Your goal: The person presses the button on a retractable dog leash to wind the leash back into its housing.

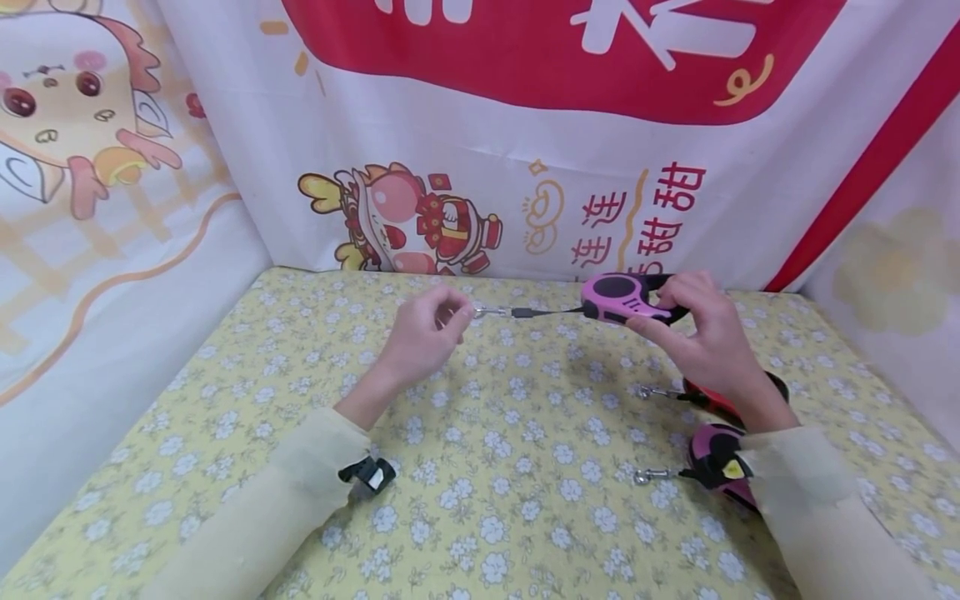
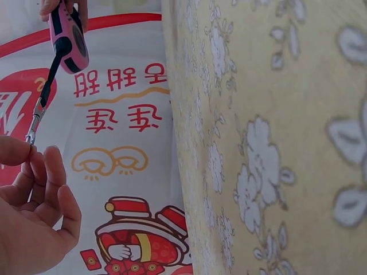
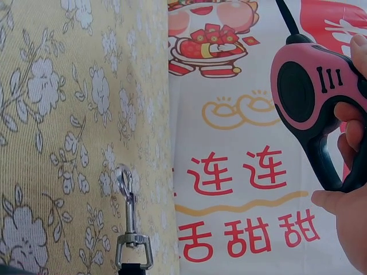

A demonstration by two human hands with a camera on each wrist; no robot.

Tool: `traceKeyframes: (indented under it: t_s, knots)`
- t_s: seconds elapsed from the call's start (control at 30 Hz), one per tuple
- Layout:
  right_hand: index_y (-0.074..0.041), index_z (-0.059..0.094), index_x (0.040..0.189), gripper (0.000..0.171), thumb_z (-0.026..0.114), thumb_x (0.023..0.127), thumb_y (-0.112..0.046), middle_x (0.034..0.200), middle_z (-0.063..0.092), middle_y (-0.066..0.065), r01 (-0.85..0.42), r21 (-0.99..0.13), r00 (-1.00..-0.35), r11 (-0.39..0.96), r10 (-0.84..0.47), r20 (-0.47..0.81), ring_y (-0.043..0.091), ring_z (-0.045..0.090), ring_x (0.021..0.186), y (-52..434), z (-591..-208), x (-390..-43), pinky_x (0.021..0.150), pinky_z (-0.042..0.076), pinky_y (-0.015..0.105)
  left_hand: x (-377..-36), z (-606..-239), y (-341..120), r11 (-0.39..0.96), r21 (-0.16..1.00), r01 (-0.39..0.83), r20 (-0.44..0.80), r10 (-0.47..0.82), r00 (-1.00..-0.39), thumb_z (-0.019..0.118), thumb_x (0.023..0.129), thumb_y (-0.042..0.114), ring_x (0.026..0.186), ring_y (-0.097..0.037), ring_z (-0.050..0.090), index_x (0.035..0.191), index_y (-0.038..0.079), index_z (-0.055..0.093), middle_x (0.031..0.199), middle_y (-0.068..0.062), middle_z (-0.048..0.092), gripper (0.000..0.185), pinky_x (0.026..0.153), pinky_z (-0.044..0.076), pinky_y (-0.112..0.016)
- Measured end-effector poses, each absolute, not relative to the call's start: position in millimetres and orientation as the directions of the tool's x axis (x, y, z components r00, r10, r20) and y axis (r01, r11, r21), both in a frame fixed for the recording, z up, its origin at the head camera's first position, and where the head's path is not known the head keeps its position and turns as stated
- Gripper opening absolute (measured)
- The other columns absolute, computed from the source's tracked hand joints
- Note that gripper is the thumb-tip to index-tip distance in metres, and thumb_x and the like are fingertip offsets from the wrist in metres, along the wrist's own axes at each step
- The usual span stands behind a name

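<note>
A pink and black retractable dog leash (image 1: 617,298) is held above the table by my right hand (image 1: 705,329), its fingers curled through the black handle (image 3: 324,163). A short stretch of black strap (image 1: 557,312) runs left from the casing to a silver snap hook (image 2: 34,123). The thumb and forefinger of my left hand (image 1: 426,332) pinch the end of that hook. In the left wrist view the other fingers of the left hand (image 2: 40,206) are loosely bent. The strap slants between both hands.
Under my right forearm lie a red and black retractable leash (image 1: 712,398) and a second pink one (image 1: 712,446), partly covered by the sleeve. Their metal hooks (image 1: 651,475) point left. A floral cloth (image 1: 487,483) covers the table; printed curtains (image 1: 495,208) hang behind it.
</note>
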State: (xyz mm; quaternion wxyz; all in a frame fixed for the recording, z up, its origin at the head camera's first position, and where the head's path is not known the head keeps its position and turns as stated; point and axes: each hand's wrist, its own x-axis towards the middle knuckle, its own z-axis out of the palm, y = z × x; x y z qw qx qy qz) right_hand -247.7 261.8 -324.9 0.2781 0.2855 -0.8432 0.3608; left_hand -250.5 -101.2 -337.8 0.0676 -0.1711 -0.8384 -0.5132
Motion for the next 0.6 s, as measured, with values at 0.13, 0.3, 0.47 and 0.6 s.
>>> traceKeyframes:
  t_s: [0.13, 0.3, 0.47, 0.6]
  knots:
    - [-0.005, 0.051, 0.079, 0.037, 0.088, 0.081, -0.001, 0.08, 0.047, 0.001, -0.709, -0.431, -0.655, 0.557, -0.294, 0.696, 0.015, 0.037, 0.094, 260.5, -325.1, -248.9, 0.084, 0.024, 0.031, -248.8, -336.3, -96.7, 0.43, 0.82, 0.377, 0.308, 0.225, -0.925, 0.059, 0.107, 0.022, 0.082, -0.028, 0.067, 0.114, 0.01, 0.066, 0.099, -0.007, 0.068, 0.016, 0.069, 0.057, -0.033]
    - [-0.005, 0.051, 0.079, 0.037, 0.088, 0.081, -0.001, 0.079, 0.047, 0.003, -0.739, -0.419, -0.625, 0.528, -0.303, 0.72, 0.016, 0.037, 0.092, 257.7, -325.7, -249.7, 0.085, 0.024, 0.03, -247.6, -335.5, -92.5, 0.444, 0.808, 0.387, 0.322, 0.217, -0.921, 0.06, 0.107, 0.022, 0.083, -0.021, 0.064, 0.112, 0.01, 0.066, 0.099, -0.008, 0.068, 0.014, 0.074, 0.057, -0.035]
    - [-0.005, 0.05, 0.079, 0.038, 0.088, 0.081, -0.002, 0.078, 0.046, 0.003, -0.767, -0.41, -0.598, 0.495, -0.317, 0.736, 0.018, 0.037, 0.09, 251.5, -325.3, -249.0, 0.086, 0.025, 0.03, -244.8, -335.5, -89.9, 0.448, 0.819, 0.36, 0.297, 0.207, -0.932, 0.059, 0.107, 0.023, 0.085, -0.021, 0.063, 0.11, 0.01, 0.066, 0.1, -0.01, 0.068, 0.014, 0.076, 0.056, -0.035]
    - [-0.005, 0.05, 0.079, 0.039, 0.089, 0.081, -0.004, 0.08, 0.046, 0.002, -0.779, -0.409, -0.589, 0.476, -0.329, 0.738, 0.018, 0.037, 0.09, 246.7, -325.5, -247.3, 0.086, 0.025, 0.031, -240.7, -335.0, -87.6, 0.436, 0.836, 0.332, 0.265, 0.208, -0.942, 0.058, 0.107, 0.024, 0.086, -0.022, 0.063, 0.109, 0.011, 0.066, 0.102, -0.012, 0.068, 0.015, 0.075, 0.057, -0.035]
